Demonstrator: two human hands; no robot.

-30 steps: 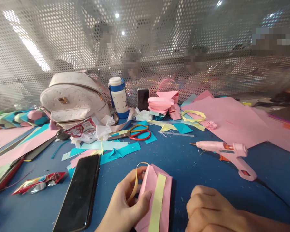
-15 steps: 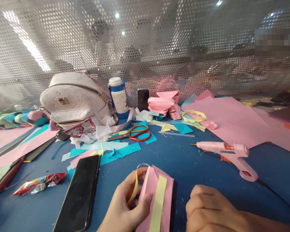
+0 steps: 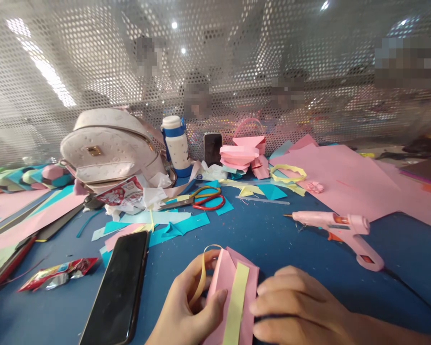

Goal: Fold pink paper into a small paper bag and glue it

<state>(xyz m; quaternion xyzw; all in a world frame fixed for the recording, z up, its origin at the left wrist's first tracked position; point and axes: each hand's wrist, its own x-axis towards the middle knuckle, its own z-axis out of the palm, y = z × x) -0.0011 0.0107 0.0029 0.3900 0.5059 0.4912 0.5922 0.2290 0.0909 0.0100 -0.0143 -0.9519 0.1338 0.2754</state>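
Observation:
My left hand [image 3: 190, 299] grips a folded pink paper piece [image 3: 221, 280] at the bottom centre, its thumb pressed on the front and its fingers behind. Down the front of the pink paper runs a pale yellow paper strip [image 3: 237, 302]. A thin yellow loop [image 3: 203, 268] curves from its top over my left fingers. To the right, my right hand [image 3: 298, 306] has its fingers stretched toward the pink paper's right edge. The fingertips are at that edge; whether they touch it I cannot tell. The right thumb is hidden.
A black phone [image 3: 117, 287] lies left of my hands, beside a red snack wrapper [image 3: 59, 274]. Scissors [image 3: 197, 199] rest among paper scraps. A pink glue gun [image 3: 337, 230] with a cord lies at right. Behind stand a white backpack [image 3: 111, 143], a bottle [image 3: 176, 146] and a perforated metal panel [image 3: 230, 62].
My right hand has moved left to the pink paper's edge, and its curled fingers have straightened. My left hand and the pink paper stay in place.

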